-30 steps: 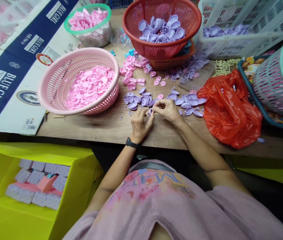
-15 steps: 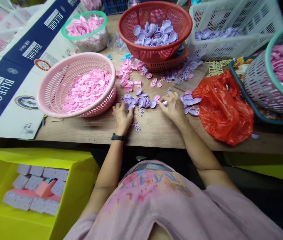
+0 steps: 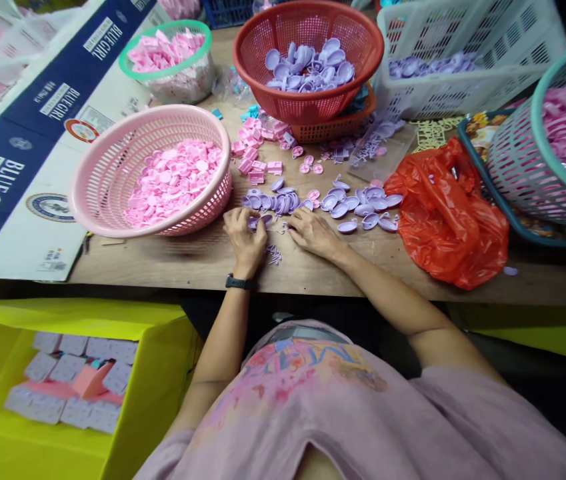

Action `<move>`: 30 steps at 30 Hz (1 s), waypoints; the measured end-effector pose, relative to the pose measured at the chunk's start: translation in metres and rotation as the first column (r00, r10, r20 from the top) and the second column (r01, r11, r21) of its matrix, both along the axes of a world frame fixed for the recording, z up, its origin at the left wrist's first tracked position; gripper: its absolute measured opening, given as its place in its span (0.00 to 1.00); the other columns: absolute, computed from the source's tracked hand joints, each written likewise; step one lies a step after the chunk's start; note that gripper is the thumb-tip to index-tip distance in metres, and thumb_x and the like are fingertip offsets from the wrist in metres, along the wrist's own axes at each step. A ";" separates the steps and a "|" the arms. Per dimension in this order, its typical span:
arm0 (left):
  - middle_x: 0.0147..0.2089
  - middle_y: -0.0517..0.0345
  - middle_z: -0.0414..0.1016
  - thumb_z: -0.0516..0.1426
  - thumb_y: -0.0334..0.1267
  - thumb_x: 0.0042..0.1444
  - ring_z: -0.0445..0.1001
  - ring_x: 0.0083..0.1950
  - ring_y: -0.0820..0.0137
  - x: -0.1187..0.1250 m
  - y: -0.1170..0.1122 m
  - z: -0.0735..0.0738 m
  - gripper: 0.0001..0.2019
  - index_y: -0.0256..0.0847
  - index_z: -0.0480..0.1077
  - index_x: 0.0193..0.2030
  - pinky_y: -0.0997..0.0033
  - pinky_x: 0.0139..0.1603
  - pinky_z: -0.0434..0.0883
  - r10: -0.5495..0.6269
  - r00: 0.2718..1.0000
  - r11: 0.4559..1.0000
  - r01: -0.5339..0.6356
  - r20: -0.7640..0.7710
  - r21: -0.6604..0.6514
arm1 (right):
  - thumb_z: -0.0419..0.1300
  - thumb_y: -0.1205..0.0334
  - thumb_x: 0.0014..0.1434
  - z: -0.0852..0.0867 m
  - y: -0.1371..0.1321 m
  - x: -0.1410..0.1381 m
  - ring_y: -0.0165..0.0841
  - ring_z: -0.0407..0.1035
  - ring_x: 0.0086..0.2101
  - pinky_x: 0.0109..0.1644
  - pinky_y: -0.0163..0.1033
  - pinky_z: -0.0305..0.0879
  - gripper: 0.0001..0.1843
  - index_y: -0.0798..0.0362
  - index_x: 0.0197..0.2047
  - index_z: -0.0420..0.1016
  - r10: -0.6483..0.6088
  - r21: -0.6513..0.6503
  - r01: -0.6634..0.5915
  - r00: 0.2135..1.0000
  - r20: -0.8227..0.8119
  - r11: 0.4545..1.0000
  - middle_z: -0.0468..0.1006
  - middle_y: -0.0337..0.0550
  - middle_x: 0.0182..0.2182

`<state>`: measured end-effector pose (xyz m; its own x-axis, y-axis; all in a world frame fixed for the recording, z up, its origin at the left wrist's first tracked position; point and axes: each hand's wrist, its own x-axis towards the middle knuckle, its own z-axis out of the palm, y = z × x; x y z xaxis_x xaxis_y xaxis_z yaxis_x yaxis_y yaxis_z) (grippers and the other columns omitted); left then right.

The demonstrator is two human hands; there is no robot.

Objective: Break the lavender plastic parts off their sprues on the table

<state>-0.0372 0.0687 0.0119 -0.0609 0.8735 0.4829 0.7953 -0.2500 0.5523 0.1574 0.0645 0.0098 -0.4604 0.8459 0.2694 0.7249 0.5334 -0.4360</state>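
Note:
My left hand (image 3: 243, 235) rests on the wooden table (image 3: 187, 257), its fingertips pinched on a lilac plastic shell piece (image 3: 261, 219) at the edge of a small lilac pile (image 3: 277, 201). My right hand (image 3: 313, 235) lies close beside it. Its fingers are curled together and point left at the same spot; what they hold is hidden. More lilac shell pieces (image 3: 357, 205) are spread to the right of my hands. Tiny lilac offcuts (image 3: 273, 253) lie between my wrists.
A pink basket (image 3: 81, 200) of pink pieces sits at left. Behind are a red basket (image 3: 243, 63) of lilac pieces, a green-rimmed tub (image 3: 127, 57), a white crate (image 3: 467, 93) and loose pink clips (image 3: 257, 157). Right: red bag (image 3: 455, 213), teal basket (image 3: 537, 120). Below: yellow box (image 3: 7, 440).
My right hand left the right-hand lilac pile and moved left to meet my left hand. My left hand stayed by the small pile and pinched a lilac piece.

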 end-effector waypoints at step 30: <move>0.41 0.54 0.82 0.61 0.45 0.60 0.81 0.36 0.71 0.030 -0.009 -0.021 0.11 0.40 0.75 0.43 0.70 0.39 0.79 -0.132 0.816 0.982 0.185 0.563 -0.037 | 0.66 0.54 0.59 0.014 -0.007 -0.002 0.36 0.81 0.31 0.40 0.41 0.80 0.10 0.52 0.38 0.82 -0.240 -0.320 0.000 0.662 -0.711 0.948 0.84 0.41 0.31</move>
